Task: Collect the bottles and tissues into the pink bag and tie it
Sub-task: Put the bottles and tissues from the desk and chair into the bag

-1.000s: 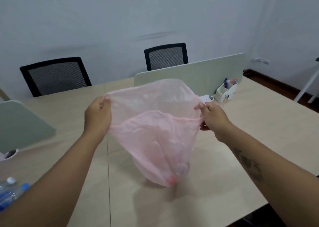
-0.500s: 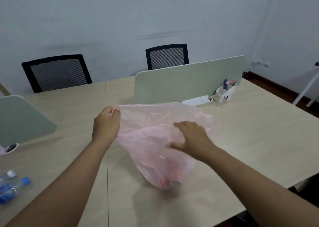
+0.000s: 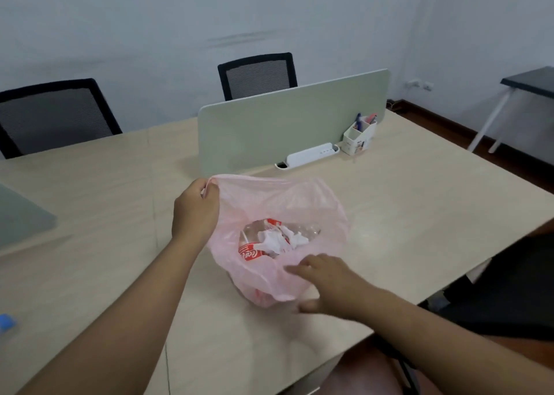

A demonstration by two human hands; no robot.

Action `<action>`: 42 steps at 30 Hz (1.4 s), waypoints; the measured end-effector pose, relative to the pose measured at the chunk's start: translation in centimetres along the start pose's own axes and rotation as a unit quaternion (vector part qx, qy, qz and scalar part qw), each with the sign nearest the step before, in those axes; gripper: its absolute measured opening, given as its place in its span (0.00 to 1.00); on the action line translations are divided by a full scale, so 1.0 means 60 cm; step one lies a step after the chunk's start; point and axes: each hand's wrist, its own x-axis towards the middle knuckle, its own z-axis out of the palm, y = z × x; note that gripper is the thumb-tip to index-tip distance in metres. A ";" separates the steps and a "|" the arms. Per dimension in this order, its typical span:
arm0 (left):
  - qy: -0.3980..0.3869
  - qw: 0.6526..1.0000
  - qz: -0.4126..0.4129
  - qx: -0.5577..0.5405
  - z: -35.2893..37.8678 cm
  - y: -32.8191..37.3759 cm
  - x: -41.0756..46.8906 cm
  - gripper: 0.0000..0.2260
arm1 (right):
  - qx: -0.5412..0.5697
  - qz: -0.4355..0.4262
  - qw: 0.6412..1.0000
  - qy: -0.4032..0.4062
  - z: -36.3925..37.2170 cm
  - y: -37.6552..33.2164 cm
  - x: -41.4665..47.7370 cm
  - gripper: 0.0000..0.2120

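The thin pink bag (image 3: 323,211) rests on the pale wooden table (image 3: 419,214) with its mouth open toward me. Inside lie a clear bottle with a red label (image 3: 250,252) and crumpled white tissues (image 3: 277,240). My left hand (image 3: 195,211) pinches the far left corner of the bag's rim and holds it up. My right hand (image 3: 323,286) rests on the near rim, fingers spread over the plastic and thumb below; whether it grips the plastic I cannot tell. A blue bottle cap (image 3: 6,322) shows at the left edge.
A green desk divider (image 3: 293,124) stands behind the bag, with a white power strip (image 3: 311,154) and a white pen holder (image 3: 358,138) at its foot. Two black mesh chairs (image 3: 257,75) stand beyond the table. A second divider (image 3: 21,214) is at left.
The bag came down from mid-air onto the table. My right hand let go of the far right rim and moved to the near rim; the mouth now faces me, showing the contents.
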 end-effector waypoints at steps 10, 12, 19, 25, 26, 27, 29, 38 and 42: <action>-0.069 0.997 0.047 -0.001 0.109 0.062 -0.071 0.15 | -0.153 0.253 0.952 -0.078 -0.066 0.154 -0.174 0.46; -0.091 0.994 0.060 0.018 0.134 0.069 -0.094 0.15 | -0.170 0.283 0.931 -0.151 -0.061 0.174 -0.225 0.46; -0.127 0.981 0.090 0.114 0.201 0.092 -0.182 0.16 | -0.264 0.327 0.873 -0.248 -0.040 0.207 -0.324 0.27; -0.127 0.964 0.105 0.210 0.222 0.093 -0.215 0.15 | -0.163 0.282 0.899 -0.293 -0.021 0.246 -0.351 0.27; -0.125 0.959 0.110 0.227 0.225 0.095 -0.223 0.15 | -0.160 0.273 0.900 -0.300 -0.022 0.250 -0.369 0.26; -0.124 0.956 0.111 0.240 0.224 0.096 -0.228 0.15 | -0.154 0.305 0.889 -0.305 -0.025 0.249 -0.385 0.25; -0.123 0.951 0.110 0.261 0.221 0.095 -0.240 0.15 | -0.175 0.335 0.874 -0.304 -0.023 0.252 -0.422 0.22; -0.102 0.942 0.114 0.297 0.220 0.087 -0.296 0.16 | -0.307 0.305 0.874 -0.223 0.032 0.274 -0.603 0.19; -0.124 0.938 0.131 0.298 0.236 0.105 -0.301 0.15 | -0.340 0.287 0.868 -0.221 0.053 0.306 -0.668 0.18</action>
